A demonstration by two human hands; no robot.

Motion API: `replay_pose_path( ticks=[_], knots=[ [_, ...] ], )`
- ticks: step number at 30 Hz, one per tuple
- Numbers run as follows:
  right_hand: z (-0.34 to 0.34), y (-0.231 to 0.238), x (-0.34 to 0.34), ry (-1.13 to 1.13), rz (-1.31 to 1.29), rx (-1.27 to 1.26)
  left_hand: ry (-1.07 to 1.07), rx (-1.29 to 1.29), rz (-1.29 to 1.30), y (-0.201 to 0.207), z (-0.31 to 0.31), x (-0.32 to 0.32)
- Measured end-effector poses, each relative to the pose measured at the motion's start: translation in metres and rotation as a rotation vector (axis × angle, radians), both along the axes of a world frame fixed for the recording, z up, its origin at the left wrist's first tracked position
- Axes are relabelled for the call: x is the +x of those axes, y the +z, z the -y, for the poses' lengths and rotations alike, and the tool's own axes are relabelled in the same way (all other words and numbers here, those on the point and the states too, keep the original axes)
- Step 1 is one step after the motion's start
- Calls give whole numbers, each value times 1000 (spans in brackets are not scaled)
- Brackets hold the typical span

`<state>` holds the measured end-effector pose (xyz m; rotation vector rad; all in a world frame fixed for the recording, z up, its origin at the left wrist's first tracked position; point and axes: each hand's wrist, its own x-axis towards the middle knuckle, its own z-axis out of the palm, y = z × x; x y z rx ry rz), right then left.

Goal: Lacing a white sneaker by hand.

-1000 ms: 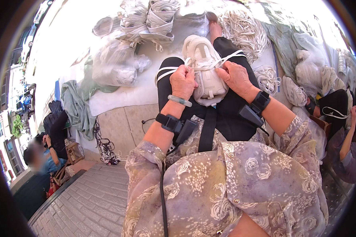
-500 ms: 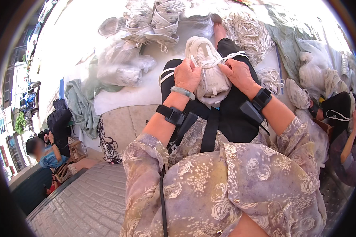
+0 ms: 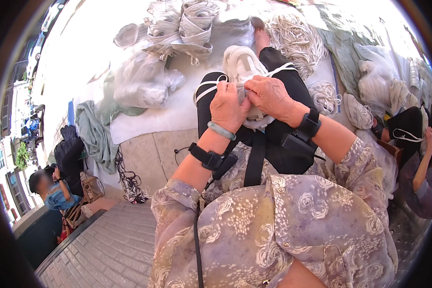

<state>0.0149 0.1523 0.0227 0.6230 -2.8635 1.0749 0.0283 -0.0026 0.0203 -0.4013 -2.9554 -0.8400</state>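
A white sneaker (image 3: 241,62) rests between my black-trousered knees, its toe pointing away from me. My left hand (image 3: 228,108) is closed at the left side of the lacing, the fingers bent against the upper. From the right, my right hand (image 3: 272,98) pinches at the lacing close to the left fingers. What sits between the fingertips is mostly hidden, though both hands are on the sneaker. Loose ends of a white shoelace (image 3: 281,70) trail out to both sides, over my thighs.
Stacked white shoes (image 3: 197,24) and a clear plastic bag (image 3: 139,81) lie ahead left. A heap of white laces (image 3: 297,43) lies ahead right, with a smaller bundle (image 3: 324,97) nearer. More shoes (image 3: 357,113) lie right, near another person's arm (image 3: 423,158). A seated person (image 3: 57,187) is at left.
Both hands have moved closer together and nearer to me along the sneaker. The right hand has left the lace end at the right and now covers the middle of the shoe.
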Motion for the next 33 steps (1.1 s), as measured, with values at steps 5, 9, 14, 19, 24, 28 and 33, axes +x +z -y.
replay_pose_path(
  ticks=[5,9,14,19,24,28,33],
  knots=[
    [8,-1,-8,-27,211,55,44,-26,51,-4,-5,0],
    [13,-12,-1,-44,133,81,34,-47,118,-11,1,-4],
    [21,-21,2,-102,62,122,-106,21,217,-14,13,-19],
    [18,-21,-5,-36,8,152,-121,44,276,-12,11,-19],
    [5,-11,-4,13,-126,86,-99,129,68,-21,8,-16],
    [-53,10,21,-67,-83,-177,-95,80,32,-17,3,-8],
    [-227,-27,114,-769,205,-187,-90,-60,78,-9,1,0]
  ],
)
